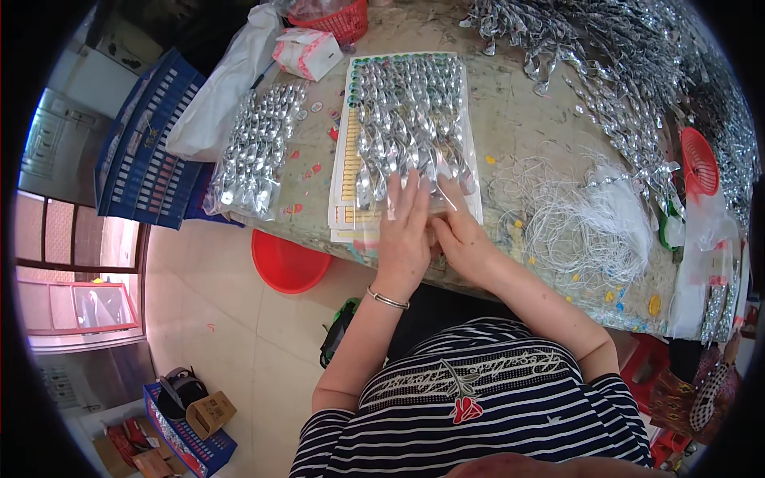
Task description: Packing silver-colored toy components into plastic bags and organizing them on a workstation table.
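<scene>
A clear plastic bag (410, 119) of twisted silver foil spirals lies on several printed sheets (348, 171) at the table's near edge. My left hand (405, 239) rests on the lower end of the bag, fingers stretched out flat over the plastic. Right beside it, my right hand (464, 243) lies on the same end with its fingers extended and its thumb near my left thumb. Where the thumbs come together, the fingertips are partly hidden. Another bag of silver spirals (259, 151) lies left of the sheets.
White string (574, 215) lies tangled on the right of the table (522, 103). Silver foil strands (606, 72) pile up behind it, beside a red basket (700, 162). A tissue box (307, 54) and blue crates (147, 143) are leftward. A red basin (288, 261) stands below the edge.
</scene>
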The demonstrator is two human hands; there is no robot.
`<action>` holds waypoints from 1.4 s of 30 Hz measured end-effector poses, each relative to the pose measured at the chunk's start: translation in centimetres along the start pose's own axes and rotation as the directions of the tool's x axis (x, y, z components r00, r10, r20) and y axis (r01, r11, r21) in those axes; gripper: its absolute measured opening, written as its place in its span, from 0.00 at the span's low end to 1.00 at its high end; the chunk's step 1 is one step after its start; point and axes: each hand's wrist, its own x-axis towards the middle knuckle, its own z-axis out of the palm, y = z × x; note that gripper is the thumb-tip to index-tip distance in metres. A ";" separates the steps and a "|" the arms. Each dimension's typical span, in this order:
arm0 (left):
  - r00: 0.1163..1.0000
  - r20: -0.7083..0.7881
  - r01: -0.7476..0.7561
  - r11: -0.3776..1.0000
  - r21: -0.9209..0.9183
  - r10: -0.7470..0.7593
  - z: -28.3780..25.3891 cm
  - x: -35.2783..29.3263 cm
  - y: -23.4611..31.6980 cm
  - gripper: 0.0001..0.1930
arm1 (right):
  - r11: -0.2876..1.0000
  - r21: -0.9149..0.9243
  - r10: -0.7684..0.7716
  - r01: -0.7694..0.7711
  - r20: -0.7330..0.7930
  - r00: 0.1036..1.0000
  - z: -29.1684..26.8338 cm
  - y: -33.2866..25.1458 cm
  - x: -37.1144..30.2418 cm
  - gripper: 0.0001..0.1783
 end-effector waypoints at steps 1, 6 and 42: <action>1.000 0.015 -0.020 1.000 0.017 0.020 0.1 0.0 -0.2 0.25 | 0.982 0.176 0.060 -0.069 0.057 0.997 -0.1 0.0 0.2 0.34; 1.000 0.020 -0.014 1.000 0.014 0.014 0.1 -0.2 -0.4 0.24 | 0.995 -0.015 -0.102 0.101 -0.039 0.994 -0.3 -1.5 -0.1 0.32; 0.916 -0.337 0.293 0.937 0.192 -0.218 -3.9 -2.5 -3.2 0.23 | 0.883 -0.385 -0.265 0.268 0.064 0.962 2.2 -3.1 2.5 0.25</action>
